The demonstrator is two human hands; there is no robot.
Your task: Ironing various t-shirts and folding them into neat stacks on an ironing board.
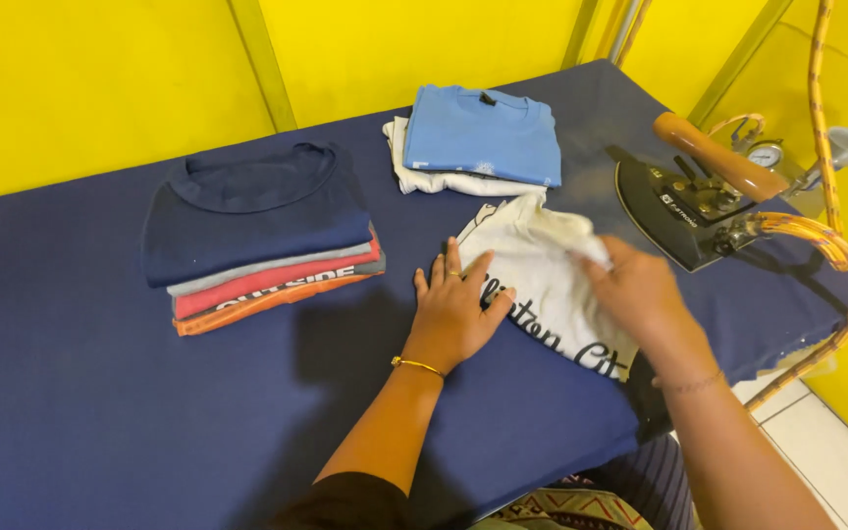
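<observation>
Cream shirt lengthwise diag, both hands on.

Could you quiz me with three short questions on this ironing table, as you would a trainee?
1. True or false: the iron rests on the cream shirt.
2. Which folded shirt tops the pile at the far edge of the table? A) orange B) light blue C) red
3. Fill in: the left hand lies flat with its fingers on the cream shirt's ____ edge.

Key
1. False: the iron stands apart on the blue cloth, to the shirt's right.
2. B: the light blue shirt lies over a white one. The other pile is topped by a navy shirt.
3. Left; the right hand grips the cloth on the other side.
</observation>
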